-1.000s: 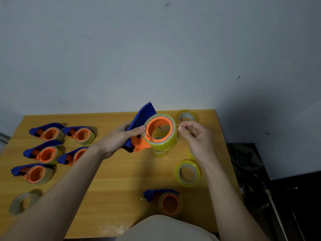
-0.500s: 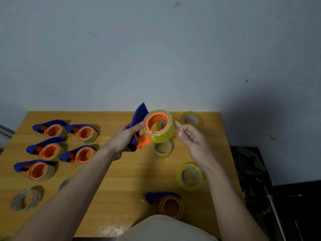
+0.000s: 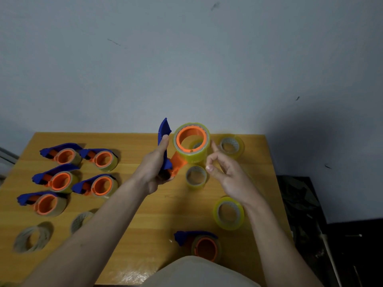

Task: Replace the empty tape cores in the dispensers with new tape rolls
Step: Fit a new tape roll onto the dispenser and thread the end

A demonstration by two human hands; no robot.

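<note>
My left hand (image 3: 154, 168) grips the blue-and-orange plastic tape dispenser (image 3: 165, 148) above the wooden table (image 3: 145, 214), yellow tape roll (image 3: 191, 141) mounted; right hand (image 3: 226, 172) loosely open beside the roll, holding nothing.

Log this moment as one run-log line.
left hand: grips dispenser | new tape roll: on hub | right hand: open beside roll
</note>
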